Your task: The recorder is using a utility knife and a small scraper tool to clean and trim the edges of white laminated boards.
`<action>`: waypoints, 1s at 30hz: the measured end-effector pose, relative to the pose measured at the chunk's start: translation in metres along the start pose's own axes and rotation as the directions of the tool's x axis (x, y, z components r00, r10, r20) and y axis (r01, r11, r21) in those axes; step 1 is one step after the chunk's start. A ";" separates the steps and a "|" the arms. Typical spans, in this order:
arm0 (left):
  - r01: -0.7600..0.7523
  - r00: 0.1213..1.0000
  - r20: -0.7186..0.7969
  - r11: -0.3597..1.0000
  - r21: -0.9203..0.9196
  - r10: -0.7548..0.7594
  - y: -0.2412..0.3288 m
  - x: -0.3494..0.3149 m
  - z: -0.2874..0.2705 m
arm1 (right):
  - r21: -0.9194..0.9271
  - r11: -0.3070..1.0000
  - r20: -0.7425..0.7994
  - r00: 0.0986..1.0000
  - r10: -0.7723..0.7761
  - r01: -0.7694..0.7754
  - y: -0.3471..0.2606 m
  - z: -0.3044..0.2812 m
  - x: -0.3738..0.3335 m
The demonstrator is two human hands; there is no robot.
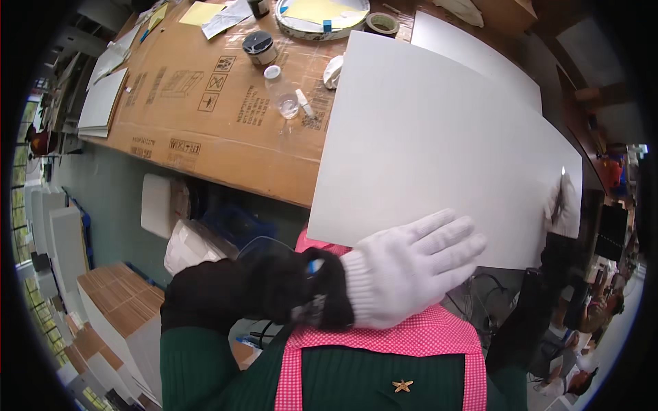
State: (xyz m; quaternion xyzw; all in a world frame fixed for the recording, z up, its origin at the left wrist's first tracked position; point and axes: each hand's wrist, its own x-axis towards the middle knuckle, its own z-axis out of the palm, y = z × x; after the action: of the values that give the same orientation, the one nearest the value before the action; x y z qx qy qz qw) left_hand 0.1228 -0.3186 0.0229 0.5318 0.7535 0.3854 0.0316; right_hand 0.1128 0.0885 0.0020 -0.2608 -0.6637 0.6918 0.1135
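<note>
In the head view, a large white board point(432, 144) slants across the right half of the table point(226, 147), its near edge jutting out toward the wearer's pink apron point(384, 342). The left hand point(418, 267), in a white knit glove, lies over that near edge, back upward, its 4 fingers stretched out and only slightly parted; it pinches nothing that shows. The right hand point(565, 205), also gloved, is at the board's right edge. A small shiny tip shows at its fingers, but whether they pinch something I cannot tell

Beyond the board's far edge, 1 more white sheet point(480, 58) shows. To the left, on the cardboard-topped table, stand 1 dark-lidded jar point(259, 48) and 1 clear bottle point(279, 92) with a white cap, a small white tube point(303, 103) just beside it. A tape roll point(382, 25) lies near the board's far left corner, next to a round lid point(291, 29) bearing yellow paper and 1 blue cube point(327, 26)
</note>
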 end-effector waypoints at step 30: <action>0.212 0.921 0.238 0.909 0.360 -0.309 -0.043 0.015 -0.078 | 0.852 0.483 0.303 0.942 -0.144 -0.201 0.057 0.021 -0.063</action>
State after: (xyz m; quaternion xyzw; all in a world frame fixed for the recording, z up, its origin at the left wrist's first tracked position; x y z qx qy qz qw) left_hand 0.0469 -0.3551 0.0562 0.4738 0.8587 0.1651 0.1045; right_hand 0.1657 0.0333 -0.0413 -0.0565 -0.2236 0.9674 0.1043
